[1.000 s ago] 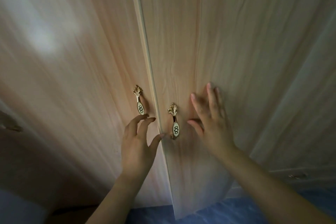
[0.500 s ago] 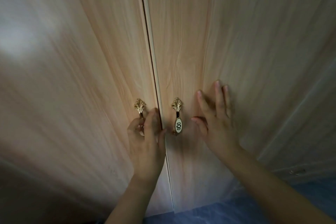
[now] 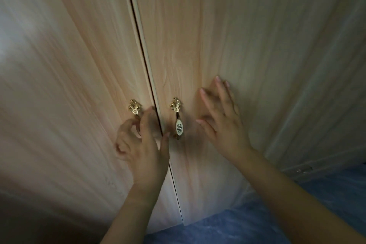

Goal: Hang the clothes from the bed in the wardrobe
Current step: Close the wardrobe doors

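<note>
Two pale wood-grain wardrobe doors fill the view, the left door (image 3: 65, 85) and the right door (image 3: 227, 35) meeting at a dark vertical seam that runs from 12 o'clock down to about 6 o'clock. Step in hand, as judged: handling the doors at the wardrobe; whether they are being opened or shut cannot be told from this view. Left hand (image 3: 141, 144) sits just at 7 o'clock of centre, fingers curled around the lower part of the gilt leaf-topped handle of the left door (image 3: 134, 107), thumb lying across the seam; the grip appears closed on that handle, though blur softens the fingertips. Right hand (image 3: 221, 119) lies at 4 o'clock of centre, fingers spread wide and flat against the right door, holding nothing. Matching gilt handle with a white oval inlay (image 3: 177, 119) stands untouched between the two hands, just beside the left thumb. Next move, if opening is intended, calls for a pull on the left handle while the right palm steadies its panel. Clothes and bed: not in view. Blue mottled floor (image 3: 257, 224) shows at 5 o'clock.
</note>
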The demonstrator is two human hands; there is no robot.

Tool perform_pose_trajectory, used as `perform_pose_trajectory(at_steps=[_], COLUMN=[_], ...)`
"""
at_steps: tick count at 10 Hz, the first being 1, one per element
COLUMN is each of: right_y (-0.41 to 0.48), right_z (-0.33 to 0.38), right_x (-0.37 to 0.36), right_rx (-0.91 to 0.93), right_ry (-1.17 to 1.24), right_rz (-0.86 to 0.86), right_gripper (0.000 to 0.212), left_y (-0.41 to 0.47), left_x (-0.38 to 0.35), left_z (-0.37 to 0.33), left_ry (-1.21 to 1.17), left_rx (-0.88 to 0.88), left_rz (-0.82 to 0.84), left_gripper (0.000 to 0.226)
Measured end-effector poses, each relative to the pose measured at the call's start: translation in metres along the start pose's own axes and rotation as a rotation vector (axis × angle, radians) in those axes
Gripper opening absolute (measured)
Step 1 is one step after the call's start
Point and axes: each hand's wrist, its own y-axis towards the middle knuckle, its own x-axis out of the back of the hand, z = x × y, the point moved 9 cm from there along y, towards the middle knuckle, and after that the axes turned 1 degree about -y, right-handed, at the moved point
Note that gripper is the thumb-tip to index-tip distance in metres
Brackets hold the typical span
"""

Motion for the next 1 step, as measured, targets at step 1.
perform_pose_trajectory(at_steps=[1], right_y=[-0.0215], right_z=[-0.0116], right_x=[0.0490], right_rx=[-0.069], right_ry=[0.116], right_rz=[0.022], right_gripper=[0.058], left_y=[-0.0164], left_x=[0.0180], left_z=[-0.0364], left_ry=[-0.057], left_rx=[-0.077], left_rz=[0.044], left_gripper=[0.075])
